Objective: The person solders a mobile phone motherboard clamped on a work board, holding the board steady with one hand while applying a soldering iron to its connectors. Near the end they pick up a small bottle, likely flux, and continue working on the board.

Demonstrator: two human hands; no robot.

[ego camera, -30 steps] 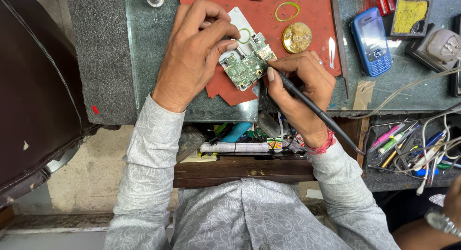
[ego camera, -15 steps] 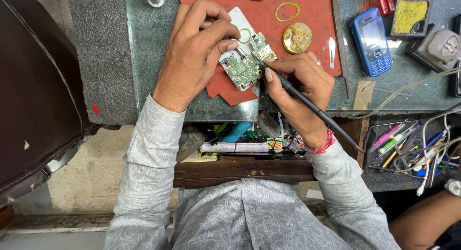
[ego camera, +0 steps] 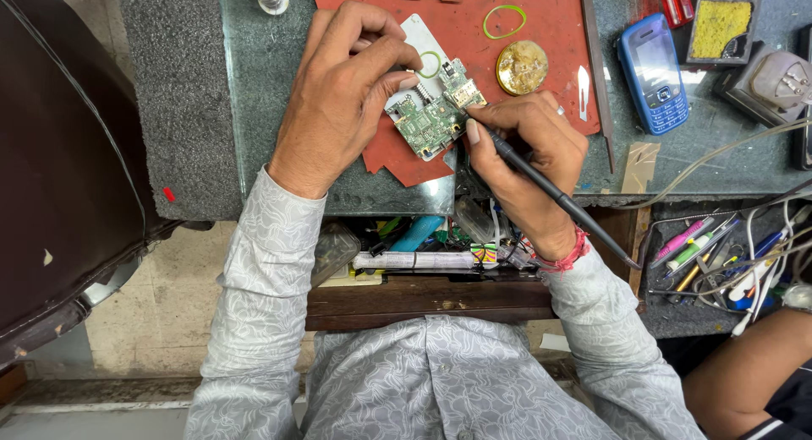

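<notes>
The small green circuit board (ego camera: pixel 430 123) lies on the red mat (ego camera: pixel 550 21), pinned between both hands. The left hand (ego camera: pixel 342 93) bears down on it from the left, fingertips curled over its upper edge, gripping nothing else. The right hand (ego camera: pixel 529 148) is closed pen-fashion around a thin black tool (ego camera: pixel 554 195), whose tip meets the board's right edge just past the thumb.

To do this well, the left fingers should likely hold the board flat and clear of the tip, while the right wrist rests on the table (ego camera: pixel 279 93) edge so the tool moves only slightly.

Just beyond the right hand's knuckles sit a round brass-coloured tin (ego camera: pixel 522 66) and a small blade (ego camera: pixel 584 81); further to its right lies a blue phone (ego camera: pixel 652 70). Above the board is a green rubber band (ego camera: pixel 504 21). Below the wrists an open drawer (ego camera: pixel 423 262) is crammed with parts. The tin and blade seem close enough to be knocked if the right hand shifts.
</notes>
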